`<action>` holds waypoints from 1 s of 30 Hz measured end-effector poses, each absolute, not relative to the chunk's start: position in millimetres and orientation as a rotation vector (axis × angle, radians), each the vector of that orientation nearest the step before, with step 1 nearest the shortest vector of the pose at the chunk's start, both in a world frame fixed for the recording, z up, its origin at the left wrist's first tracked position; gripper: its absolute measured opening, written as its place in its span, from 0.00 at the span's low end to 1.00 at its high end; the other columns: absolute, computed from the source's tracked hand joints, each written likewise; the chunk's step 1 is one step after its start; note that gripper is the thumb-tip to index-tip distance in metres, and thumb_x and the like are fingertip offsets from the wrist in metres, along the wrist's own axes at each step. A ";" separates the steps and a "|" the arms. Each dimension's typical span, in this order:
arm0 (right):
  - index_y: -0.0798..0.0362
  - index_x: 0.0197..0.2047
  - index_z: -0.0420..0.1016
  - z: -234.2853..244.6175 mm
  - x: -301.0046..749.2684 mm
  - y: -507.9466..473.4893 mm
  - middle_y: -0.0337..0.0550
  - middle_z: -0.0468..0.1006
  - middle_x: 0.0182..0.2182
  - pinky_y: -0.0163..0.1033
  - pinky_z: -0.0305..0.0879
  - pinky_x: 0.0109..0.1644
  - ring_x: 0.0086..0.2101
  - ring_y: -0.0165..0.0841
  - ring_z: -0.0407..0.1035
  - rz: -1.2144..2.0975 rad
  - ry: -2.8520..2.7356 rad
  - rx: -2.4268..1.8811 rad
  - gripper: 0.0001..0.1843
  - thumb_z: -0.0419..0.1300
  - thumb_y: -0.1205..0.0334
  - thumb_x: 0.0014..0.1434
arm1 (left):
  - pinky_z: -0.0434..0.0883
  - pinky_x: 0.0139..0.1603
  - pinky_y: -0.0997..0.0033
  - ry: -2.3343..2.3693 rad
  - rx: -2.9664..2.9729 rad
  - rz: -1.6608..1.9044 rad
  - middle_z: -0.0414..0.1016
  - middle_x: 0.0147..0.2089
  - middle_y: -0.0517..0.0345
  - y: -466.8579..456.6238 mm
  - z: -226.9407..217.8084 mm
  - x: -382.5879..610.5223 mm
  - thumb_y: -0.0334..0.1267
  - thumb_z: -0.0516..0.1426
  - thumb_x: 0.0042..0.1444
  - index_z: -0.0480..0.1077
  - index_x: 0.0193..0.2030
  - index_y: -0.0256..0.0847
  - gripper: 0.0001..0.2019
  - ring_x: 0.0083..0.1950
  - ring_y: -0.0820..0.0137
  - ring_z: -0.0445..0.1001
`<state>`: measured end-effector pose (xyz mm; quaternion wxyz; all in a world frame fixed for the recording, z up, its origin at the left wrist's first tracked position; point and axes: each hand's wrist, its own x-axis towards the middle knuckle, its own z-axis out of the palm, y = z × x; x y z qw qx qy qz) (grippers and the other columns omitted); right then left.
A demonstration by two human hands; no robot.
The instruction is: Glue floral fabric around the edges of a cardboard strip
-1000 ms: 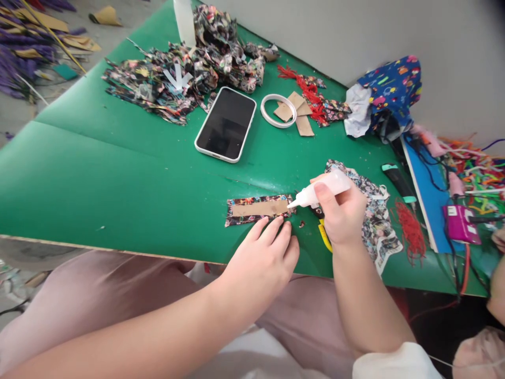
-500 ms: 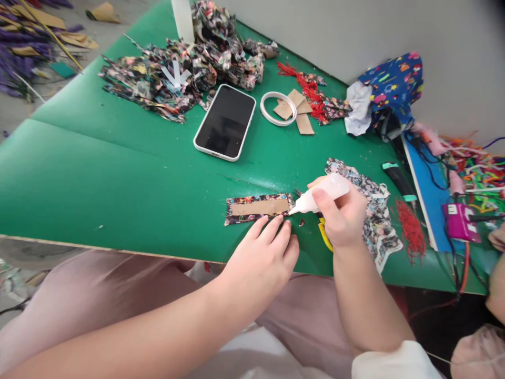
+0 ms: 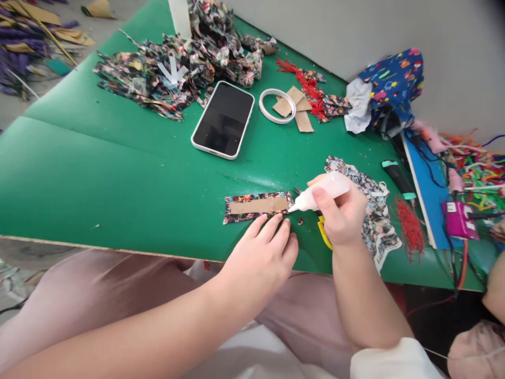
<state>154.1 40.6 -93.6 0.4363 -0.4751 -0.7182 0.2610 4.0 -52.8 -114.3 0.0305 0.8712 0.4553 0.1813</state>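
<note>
A narrow cardboard strip (image 3: 258,206) lies on the green tabletop, bordered by folded floral fabric (image 3: 233,217). My left hand (image 3: 262,258) rests flat along its near edge, fingers stretched out and fingertips touching the fabric. In my right hand (image 3: 343,216) is a white squeeze glue bottle (image 3: 327,190), tilted so its nozzle tip meets the strip's right end. Yellow-handled scissors (image 3: 324,233) lie partly hidden beneath the right hand. Just beyond that hand is a cut piece of floral fabric (image 3: 376,226).
A phone (image 3: 224,120), a tape roll (image 3: 277,106) and cardboard pieces (image 3: 303,121) lie farther back. Floral fabric is heaped (image 3: 145,79) at the far left. At right are a cutter knife (image 3: 398,179), red threads (image 3: 409,226) and a purple box (image 3: 460,220). Another person's arm (image 3: 495,289) shows at the right edge.
The whole view has shifted slightly. My hands, the glue bottle and the strip keep nearly the same positions relative to each other.
</note>
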 end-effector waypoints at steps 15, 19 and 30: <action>0.51 0.28 0.70 -95.7 156.5 42.1 0.39 0.71 0.24 0.39 0.64 0.29 0.28 0.34 0.69 0.679 -1.815 -1.207 0.13 0.61 0.50 0.53 | 0.64 0.59 0.53 1.389 2.672 0.572 0.72 0.56 0.45 -53.7 -114.5 4.3 0.39 0.50 0.61 0.70 0.50 0.34 0.15 0.58 0.56 0.68; 0.51 0.28 0.70 -94.3 156.6 42.4 0.40 0.71 0.24 0.39 0.64 0.29 0.29 0.34 0.69 0.655 -1.821 -1.214 0.14 0.61 0.49 0.53 | 0.64 0.59 0.53 1.388 2.673 0.572 0.72 0.56 0.45 -53.3 -114.4 4.3 0.39 0.50 0.61 0.70 0.50 0.34 0.15 0.58 0.56 0.68; 0.51 0.29 0.70 -93.3 156.5 42.5 0.40 0.72 0.24 0.39 0.64 0.28 0.28 0.34 0.69 0.652 -1.831 -1.232 0.14 0.61 0.48 0.53 | 0.65 0.58 0.54 1.384 2.674 0.553 0.72 0.56 0.45 -52.7 -114.3 4.0 0.39 0.51 0.61 0.70 0.51 0.35 0.16 0.58 0.56 0.68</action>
